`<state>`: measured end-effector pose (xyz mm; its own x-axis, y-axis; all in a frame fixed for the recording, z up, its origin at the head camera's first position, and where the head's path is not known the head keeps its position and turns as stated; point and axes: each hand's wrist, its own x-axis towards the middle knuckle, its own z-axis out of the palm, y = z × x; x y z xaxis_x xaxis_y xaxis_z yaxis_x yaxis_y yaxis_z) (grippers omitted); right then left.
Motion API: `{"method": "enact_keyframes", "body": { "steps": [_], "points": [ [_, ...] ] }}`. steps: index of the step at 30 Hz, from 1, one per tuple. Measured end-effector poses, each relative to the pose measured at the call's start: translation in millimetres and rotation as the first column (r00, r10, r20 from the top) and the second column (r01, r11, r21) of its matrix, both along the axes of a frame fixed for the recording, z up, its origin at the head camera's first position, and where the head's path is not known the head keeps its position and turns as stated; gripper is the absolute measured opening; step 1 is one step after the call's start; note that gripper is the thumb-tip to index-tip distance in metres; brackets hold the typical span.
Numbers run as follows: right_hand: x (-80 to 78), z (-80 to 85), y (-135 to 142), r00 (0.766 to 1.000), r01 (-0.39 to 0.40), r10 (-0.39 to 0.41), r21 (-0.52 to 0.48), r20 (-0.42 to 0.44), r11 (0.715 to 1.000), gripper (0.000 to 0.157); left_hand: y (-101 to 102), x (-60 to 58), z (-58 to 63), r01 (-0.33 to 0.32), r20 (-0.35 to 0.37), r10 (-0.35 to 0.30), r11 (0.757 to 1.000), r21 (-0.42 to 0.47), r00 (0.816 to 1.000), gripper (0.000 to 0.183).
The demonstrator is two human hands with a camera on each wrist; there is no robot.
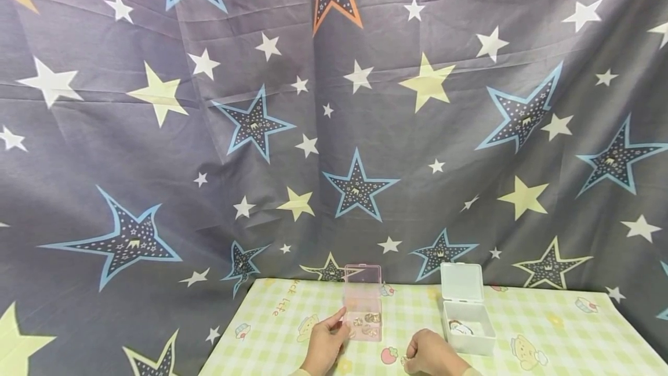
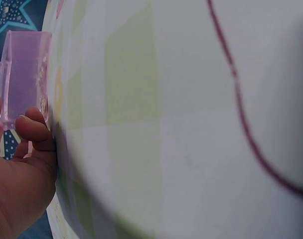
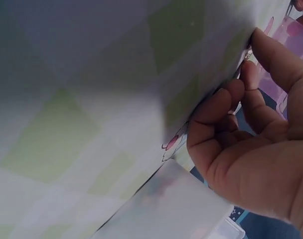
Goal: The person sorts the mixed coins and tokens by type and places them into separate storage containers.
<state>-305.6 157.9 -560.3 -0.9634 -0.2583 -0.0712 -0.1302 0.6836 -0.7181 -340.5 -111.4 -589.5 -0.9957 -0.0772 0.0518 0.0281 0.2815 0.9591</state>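
Note:
A transparent pink plastic box (image 1: 363,337) lies on the table with its hinged lid (image 1: 362,274) raised. Several small shiny gold-coloured pieces (image 1: 372,318) sit inside it. My left hand (image 1: 327,341) holds the box at its left side, fingers bent against the near corner. Low over the cloth, between the two boxes, my right hand (image 1: 432,354) pinches a small gold-coloured piece (image 1: 403,360) between thumb and forefinger. That piece is mostly hidden by the fingertips. In the right wrist view, the other fingers (image 3: 211,107) curl close to the cloth.
A white box (image 1: 472,344) with its lid (image 1: 461,282) up stands right of my right hand. Inside lies a white item with brown and red marks (image 1: 460,328). The green-checked cloth (image 1: 563,335) covers the table, and a grey star-patterned curtain (image 1: 292,179) hangs behind it.

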Motion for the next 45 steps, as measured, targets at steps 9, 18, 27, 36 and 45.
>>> {"method": "enact_keyframes", "body": {
  "steps": [9, 18, 27, 36, 45],
  "points": [
    [1.3, 5.2, -8.5, 0.998, 0.067, -0.067, 0.056, -0.005, 0.996, 0.018, 0.1, -0.5, -0.8, 0.001, -0.013, -0.001, 1.000, -0.002, 1.000, 0.049],
    [1.5, 4.3, -4.9, 0.996, -0.019, 0.024, 0.058, -0.082, 0.998, 0.015, 0.2, -0.5, -2.4, -0.005, -0.024, 0.005, 1.000, -0.001, 1.000, 0.048],
    [2.6, 4.8, -7.2, 0.999, 0.005, -0.002, 0.069, -0.038, 0.998, 0.021, -0.9, -1.3, -3.8, 0.013, -0.028, -0.013, 1.000, 0.016, 1.000, 0.049],
    [-0.4, -5.7, 3.9, 0.978, -0.169, 0.162, -0.048, -0.130, 0.984, 0.019, 0.1, -2.0, -3.5, 0.003, -0.024, -0.003, 1.000, 0.004, 1.000, 0.049],
    [-5.5, -14.1, 9.4, 0.962, -0.259, 0.242, -0.131, -0.130, 0.957, 0.014, 0.2, -2.0, -3.3, 0.005, -0.009, -0.004, 1.000, 0.023, 1.000, 0.049]
  ]
}}
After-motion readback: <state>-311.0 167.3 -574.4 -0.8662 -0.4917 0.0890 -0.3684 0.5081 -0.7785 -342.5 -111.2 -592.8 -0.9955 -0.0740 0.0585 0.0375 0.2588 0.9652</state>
